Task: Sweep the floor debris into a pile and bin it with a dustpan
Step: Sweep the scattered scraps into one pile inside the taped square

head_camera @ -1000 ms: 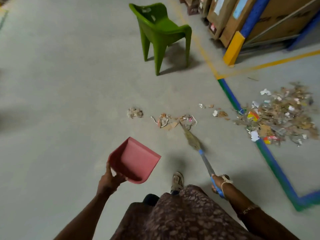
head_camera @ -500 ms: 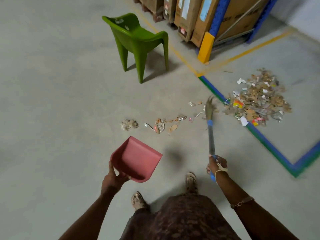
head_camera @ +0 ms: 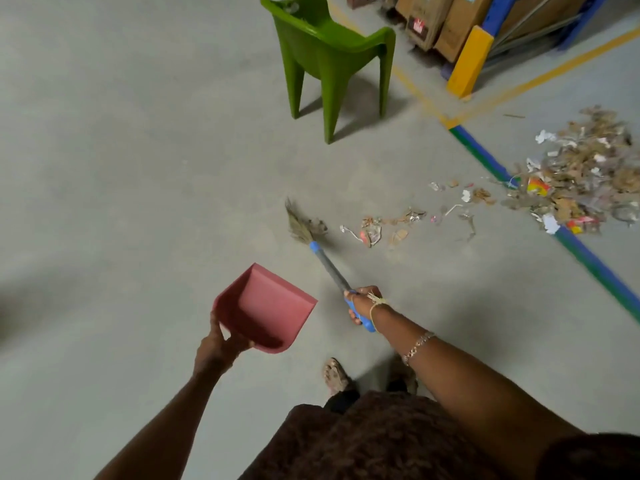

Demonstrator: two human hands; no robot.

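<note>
My left hand (head_camera: pixel 217 348) grips the rear edge of a pink dustpan (head_camera: pixel 268 306), held above the floor with its mouth facing away from me. My right hand (head_camera: pixel 362 303) grips the blue end of a short broom (head_camera: pixel 329 265). Its straw head (head_camera: pixel 303 225) rests on the floor over a small clump at the left end of a thin trail of scraps (head_camera: pixel 391 226). The trail runs right toward a large pile of paper and cardboard debris (head_camera: pixel 581 174) lying across a blue-green floor line (head_camera: pixel 588 258).
A green plastic chair (head_camera: pixel 332 60) stands beyond the broom head. Cardboard boxes (head_camera: pixel 440 22) and a blue rack with a yellow post guard (head_camera: pixel 469 62) line the far right. Yellow floor lines (head_camera: pixel 540 77) meet near the pile. My feet (head_camera: pixel 334 375) are below the dustpan.
The broom head has swung left, from beside the big pile to the left end of the trail. The view has shifted, and the dustpan stays in my left hand.
</note>
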